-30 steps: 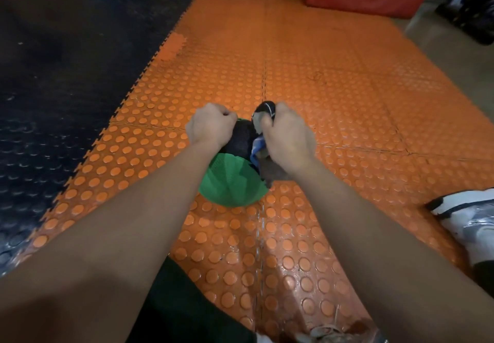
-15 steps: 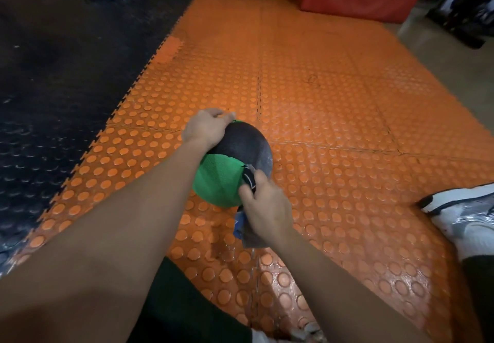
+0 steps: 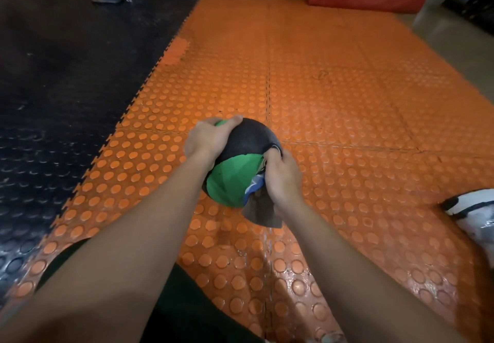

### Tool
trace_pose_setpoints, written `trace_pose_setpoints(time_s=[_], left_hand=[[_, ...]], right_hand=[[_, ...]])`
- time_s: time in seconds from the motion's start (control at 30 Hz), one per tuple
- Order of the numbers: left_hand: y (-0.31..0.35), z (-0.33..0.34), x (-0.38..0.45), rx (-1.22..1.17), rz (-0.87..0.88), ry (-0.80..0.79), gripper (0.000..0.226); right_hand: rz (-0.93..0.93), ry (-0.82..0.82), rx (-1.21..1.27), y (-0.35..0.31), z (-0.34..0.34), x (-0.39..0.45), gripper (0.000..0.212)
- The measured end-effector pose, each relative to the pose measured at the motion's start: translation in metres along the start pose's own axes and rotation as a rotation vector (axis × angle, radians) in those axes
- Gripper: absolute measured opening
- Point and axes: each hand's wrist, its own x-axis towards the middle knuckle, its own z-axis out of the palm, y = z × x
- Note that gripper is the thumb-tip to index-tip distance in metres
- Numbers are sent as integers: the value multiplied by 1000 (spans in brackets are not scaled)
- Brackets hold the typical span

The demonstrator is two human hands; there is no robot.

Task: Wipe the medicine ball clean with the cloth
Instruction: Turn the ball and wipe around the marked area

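Two hands held the ball (image 3: 242, 166) above the orange floor mat (image 3: 347, 128). The left hand (image 3: 207, 139) gripped it at ten o'clock; the right hand (image 3: 283, 176), at four o'clock, was clamped on the cloth (image 3: 260, 209), pressing it against the ball.

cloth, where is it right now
In the head view the cloth is bunched in the right hand, pressed against the right side of the medicine ball.
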Motion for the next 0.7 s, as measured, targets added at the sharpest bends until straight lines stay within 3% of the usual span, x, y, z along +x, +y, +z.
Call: trace_pose_setpoints(time_s=[0.1,0.23,0.4,0.53,0.7], left_hand=[[-13,15,-5,-295,-118,42,65],[-37,51,-34,-509,-196,108,44],[-38,50,-41,-341,-145,25,50],[-7,36,-24,-176,-46,84,57],[18,56,-38,3,26,25,80]], right_hand=[[-103,-29,-220,-13,-10,23,27],[-339,-46,-629,-26,-32,47,23],[-421,-87,-627,-11,-58,51,19],[-412,-224,-574,6,-75,46,36],[-347,-311,-421,14,-101,35,20]])
